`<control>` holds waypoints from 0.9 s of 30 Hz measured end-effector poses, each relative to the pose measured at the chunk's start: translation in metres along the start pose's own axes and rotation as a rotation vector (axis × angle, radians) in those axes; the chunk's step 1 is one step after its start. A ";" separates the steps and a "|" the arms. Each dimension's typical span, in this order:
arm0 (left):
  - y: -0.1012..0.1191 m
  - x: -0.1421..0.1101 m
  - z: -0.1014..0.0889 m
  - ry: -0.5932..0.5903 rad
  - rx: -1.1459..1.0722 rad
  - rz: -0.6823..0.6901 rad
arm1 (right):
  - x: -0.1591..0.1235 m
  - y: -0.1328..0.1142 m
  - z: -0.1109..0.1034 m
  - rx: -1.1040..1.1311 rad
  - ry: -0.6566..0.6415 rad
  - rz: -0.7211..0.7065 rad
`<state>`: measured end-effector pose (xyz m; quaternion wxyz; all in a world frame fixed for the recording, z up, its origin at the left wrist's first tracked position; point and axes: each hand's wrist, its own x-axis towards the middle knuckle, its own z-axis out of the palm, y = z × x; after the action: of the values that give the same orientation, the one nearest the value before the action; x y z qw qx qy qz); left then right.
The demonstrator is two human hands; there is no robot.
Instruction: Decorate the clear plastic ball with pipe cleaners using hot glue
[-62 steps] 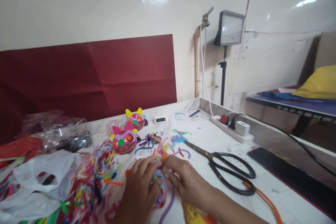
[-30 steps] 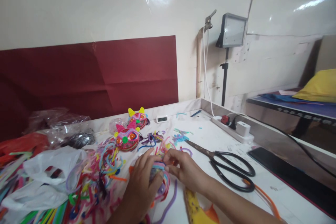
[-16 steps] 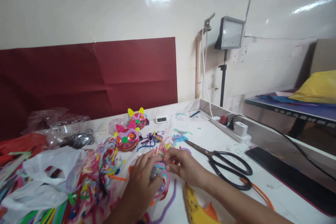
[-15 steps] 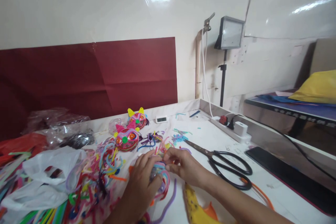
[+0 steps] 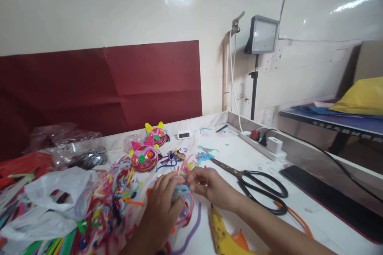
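Left hand (image 5: 158, 209) half curled over the round piece (image 5: 189, 199), gripping its left side; right hand (image 5: 215, 187) nearly pinched at the far right rim — can't tell if it has a strip. Piece sits between them, directly right of the left hand, which is nearer and covers part of it. Roundish, no clear long axis visible. Looks pink, red and light blue in curved bands — shiny purplish middle. Purple strip (image 5: 194, 227) just beside, scissors (image 5: 235, 172) beyond right hand.
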<state>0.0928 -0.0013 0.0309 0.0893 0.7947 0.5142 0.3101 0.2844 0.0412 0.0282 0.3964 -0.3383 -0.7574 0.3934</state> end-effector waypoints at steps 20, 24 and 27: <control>-0.007 -0.002 0.008 0.091 -0.010 0.072 | -0.016 -0.020 0.012 -0.433 0.084 -0.449; -0.008 -0.003 0.008 0.105 -0.031 0.056 | -0.014 -0.014 0.015 -0.411 0.090 -0.464; -0.007 -0.003 0.005 0.087 -0.033 0.025 | -0.013 -0.012 0.016 -0.401 0.084 -0.458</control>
<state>0.0897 0.0005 0.0221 0.0757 0.7853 0.5023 0.3540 0.2742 0.0200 0.0286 0.4310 -0.2461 -0.8595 0.1220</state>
